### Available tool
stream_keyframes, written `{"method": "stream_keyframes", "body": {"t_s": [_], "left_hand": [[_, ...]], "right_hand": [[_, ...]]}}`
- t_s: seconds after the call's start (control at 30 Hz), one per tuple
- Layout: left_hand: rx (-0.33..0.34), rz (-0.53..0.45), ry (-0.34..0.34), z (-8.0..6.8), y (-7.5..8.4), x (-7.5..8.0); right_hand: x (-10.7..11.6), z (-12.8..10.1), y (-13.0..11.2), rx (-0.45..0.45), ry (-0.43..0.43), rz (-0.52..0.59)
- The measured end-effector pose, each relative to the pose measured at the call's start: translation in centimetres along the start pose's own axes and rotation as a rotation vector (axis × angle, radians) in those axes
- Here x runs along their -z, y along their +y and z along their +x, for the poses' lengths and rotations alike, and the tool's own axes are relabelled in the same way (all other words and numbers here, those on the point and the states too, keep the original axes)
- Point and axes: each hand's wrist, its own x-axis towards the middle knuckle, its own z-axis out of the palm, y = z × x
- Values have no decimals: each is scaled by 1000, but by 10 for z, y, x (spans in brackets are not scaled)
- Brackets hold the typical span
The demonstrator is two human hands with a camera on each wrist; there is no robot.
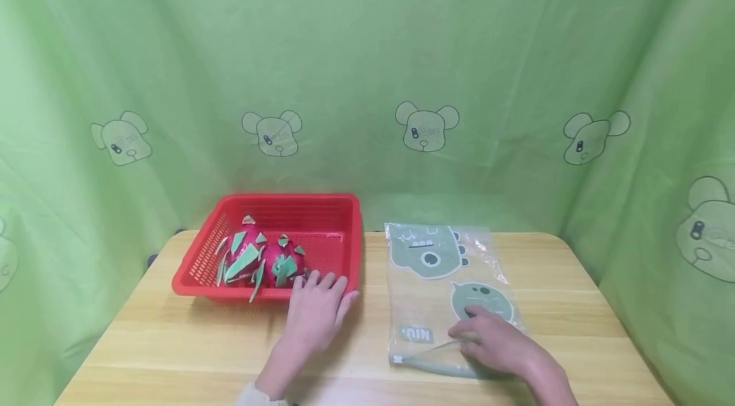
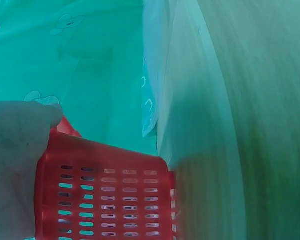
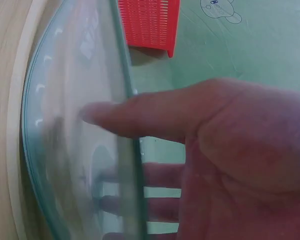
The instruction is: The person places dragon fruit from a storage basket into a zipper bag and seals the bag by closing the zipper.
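Note:
My left hand point(image 1: 316, 310) lies over the front rim of a red plastic basket point(image 1: 350, 246), near its right corner, with fingers bent over the edge and fingertips hidden inside. Two pink dragon fruits point(image 1: 277, 263) with green scales sit in the basket's left part, beside those fingers. To the right, my right hand point(image 1: 496, 339) holds the mouth edge of a clear zipper bag point(image 1: 419, 304) printed with green cartoon figures. In the right wrist view the thumb point(image 3: 150, 112) crosses the bag's green edge strip, and the other fingers are beyond it. The bag's mouth gapes there.
A light wooden table point(image 1: 574, 304) carries both the basket and the bag. Green curtains point(image 1: 344, 42) with bear-head prints hang behind and at the sides. The bag's white slider point(image 1: 397, 360) sits at its near left corner.

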Motion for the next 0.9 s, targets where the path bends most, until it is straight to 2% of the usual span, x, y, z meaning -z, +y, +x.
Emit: {"method": "stream_keyframes", "body": {"t_s": [0.27,0.53,0.77,0.9], "left_hand": [[-18,18,41,-3,1,-1],[-19,-4,54,-1,2,2],[-26,-5,65,-1,2,1],[-24,9,57,-1,0,-1]], "right_hand": [[3,2,1,91,71,-21],[11,-1,-10,31,188,-11],[22,-5,-17,70,334,-52],[27,-6,-21,99,377,-56]]}}
